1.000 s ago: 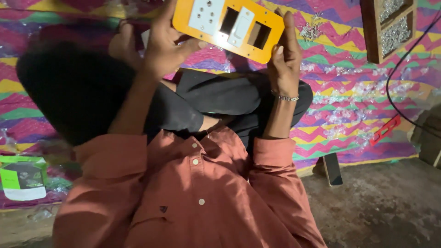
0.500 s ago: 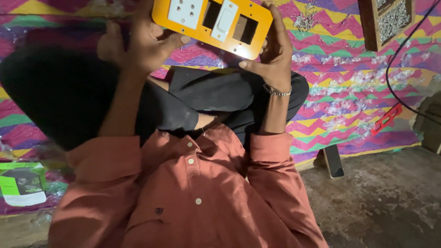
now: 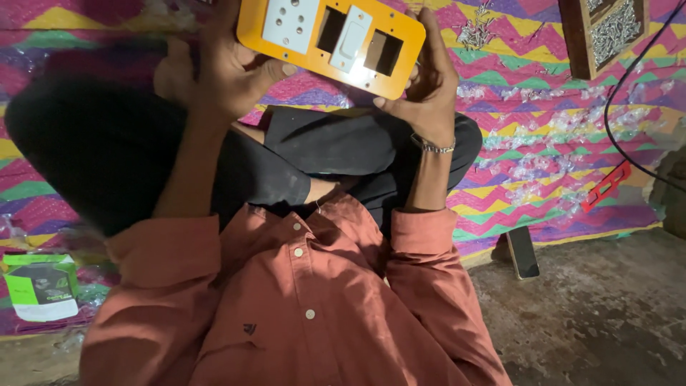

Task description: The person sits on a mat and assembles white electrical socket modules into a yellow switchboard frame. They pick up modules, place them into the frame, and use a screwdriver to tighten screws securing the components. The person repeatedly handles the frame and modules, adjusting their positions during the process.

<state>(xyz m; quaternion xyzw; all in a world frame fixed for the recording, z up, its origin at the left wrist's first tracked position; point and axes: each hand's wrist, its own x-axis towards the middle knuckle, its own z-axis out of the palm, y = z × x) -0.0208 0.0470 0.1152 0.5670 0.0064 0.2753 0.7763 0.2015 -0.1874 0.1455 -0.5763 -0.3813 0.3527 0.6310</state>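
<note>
I hold an orange electrical switch board plate (image 3: 389, 75) up in front of me with both hands. It carries a white socket module (image 3: 289, 21), a white rocker switch (image 3: 351, 39) and two empty rectangular cut-outs. My left hand (image 3: 221, 71) grips its left end, thumb along the lower edge. My right hand (image 3: 427, 82) grips its right end and wears a thin metal bracelet (image 3: 434, 146). Below are my crossed legs in black trousers and my rust-red shirt.
A zigzag-patterned quilt (image 3: 543, 143) covers the ground, strewn with small clear plastic bits. A wooden box of screws (image 3: 604, 32) sits top right, a black cable (image 3: 629, 154) and a red tool (image 3: 607, 187) beside it. A phone (image 3: 523, 251) lies on the bare floor; a green-and-white packet (image 3: 41, 287) lies at left.
The plate and both hands have shifted slightly left and upward in the view; the grip on the plate is unchanged.
</note>
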